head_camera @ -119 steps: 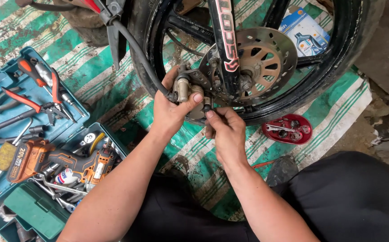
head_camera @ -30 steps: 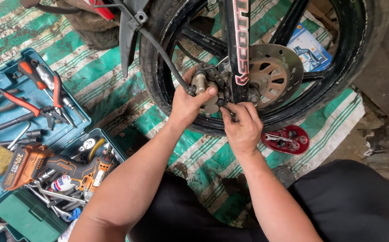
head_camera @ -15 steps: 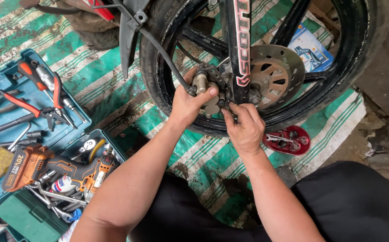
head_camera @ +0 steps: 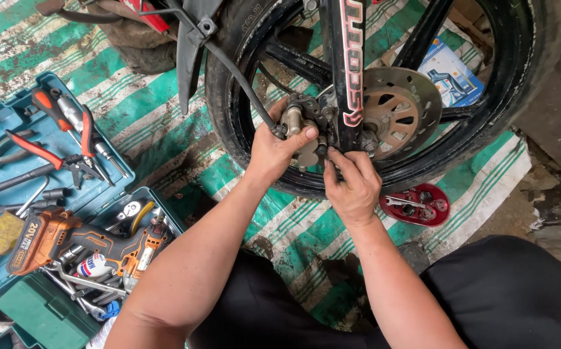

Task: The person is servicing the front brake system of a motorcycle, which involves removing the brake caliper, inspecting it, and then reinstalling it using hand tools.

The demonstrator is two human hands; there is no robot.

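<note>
A motorcycle front wheel (head_camera: 487, 123) with a black tyre stands on a striped mat. Its perforated brake disc (head_camera: 402, 110) sits beside the black fork leg (head_camera: 351, 71). My left hand (head_camera: 279, 152) grips the metal brake caliper (head_camera: 301, 123) against the fork, thumb on its face. A black brake hose (head_camera: 235, 71) runs up from the caliper. My right hand (head_camera: 353, 184) pinches a small part at the caliper's lower right edge; the part itself is hidden by my fingertips.
A blue open toolbox (head_camera: 41, 194) at left holds red-handled pliers (head_camera: 41, 152), wrenches and an orange cordless drill (head_camera: 80, 242). A red round dish (head_camera: 416, 205) with small parts lies below the tyre. A blue-and-white carton (head_camera: 448, 74) lies behind the spokes. My dark-trousered knees fill the bottom.
Both hands have risen with the caliper from below the axle to the fork leg. In the last second they barely shift; my right fingers stay at the caliper's lower edge.
</note>
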